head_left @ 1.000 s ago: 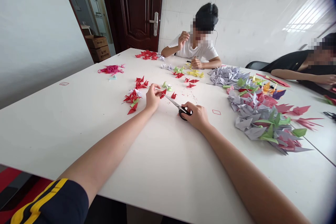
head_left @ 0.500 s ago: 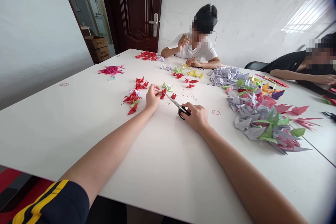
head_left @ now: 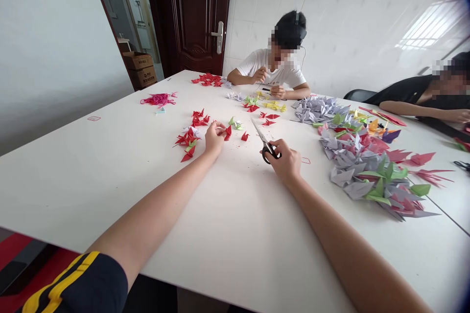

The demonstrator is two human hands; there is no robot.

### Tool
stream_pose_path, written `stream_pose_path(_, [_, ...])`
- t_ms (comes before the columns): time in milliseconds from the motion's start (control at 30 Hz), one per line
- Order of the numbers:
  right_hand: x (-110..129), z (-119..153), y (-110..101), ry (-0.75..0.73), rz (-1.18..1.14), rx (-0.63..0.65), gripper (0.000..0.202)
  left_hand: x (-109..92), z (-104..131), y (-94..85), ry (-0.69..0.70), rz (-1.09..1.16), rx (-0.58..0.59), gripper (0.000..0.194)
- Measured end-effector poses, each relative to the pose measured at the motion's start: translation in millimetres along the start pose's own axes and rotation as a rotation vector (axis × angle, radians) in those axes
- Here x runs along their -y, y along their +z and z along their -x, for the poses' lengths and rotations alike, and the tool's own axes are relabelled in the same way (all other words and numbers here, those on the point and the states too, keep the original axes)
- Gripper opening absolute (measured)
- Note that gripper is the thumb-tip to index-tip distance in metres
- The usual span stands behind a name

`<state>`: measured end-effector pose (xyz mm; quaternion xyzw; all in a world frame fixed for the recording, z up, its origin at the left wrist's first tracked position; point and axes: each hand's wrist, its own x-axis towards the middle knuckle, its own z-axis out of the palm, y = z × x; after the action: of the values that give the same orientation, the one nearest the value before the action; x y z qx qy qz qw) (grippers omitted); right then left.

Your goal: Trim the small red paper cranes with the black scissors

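1. Two bare hands work over one white table (head_left: 227,234): the left hand (head_left: 215,139) pinches one red crane (head_left: 228,133) at its fingertips; the right hand (head_left: 286,160) is wrapped around the handles of one pair of scissors (head_left: 264,138).
2. The red crane is small, folded from plain paper, and sits just above the table's middle, apart from the scissors.
3. The scissors have black handles and silver blades pointing forward and to the left.
4. One loose crane (head_left: 245,136), also red, lies right of the left hand; three more red pieces (head_left: 269,118) lie farther back.
5. Left of the left hand is one cluster (head_left: 188,138), mostly red with some green and white; its overlapping pieces cannot be counted.
6. One large heap (head_left: 343,156) on the right mixes grey, pink, green, orange and purple, too dense to count.
7. Two co-workers sit beyond, one in a white shirt (head_left: 253,61), one in black.
8. Two stacked cartons (head_left: 144,77) bear dark printing, too small to read.
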<state>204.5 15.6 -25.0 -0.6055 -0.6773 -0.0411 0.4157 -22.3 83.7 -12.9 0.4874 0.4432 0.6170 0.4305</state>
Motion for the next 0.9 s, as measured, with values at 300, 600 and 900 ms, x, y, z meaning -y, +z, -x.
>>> stream_pose_path(300, [6.7,0.4,1.1,-0.141,0.003,0.007,0.034,1.3,-0.9,-0.4,0.106,-0.009,0.028,0.027])
stream_pose_path(600, [3.2,-0.5,2.0,-0.185,0.019,0.072,0.028,5.5,-4.9,-2.5,0.163,-0.161,0.045,0.039])
stream_pose_path(900, [0.3,-1.2,2.2,-0.225,0.052,0.124,0.026,8.4,-6.9,-5.1,0.183,-0.208,0.034,0.048])
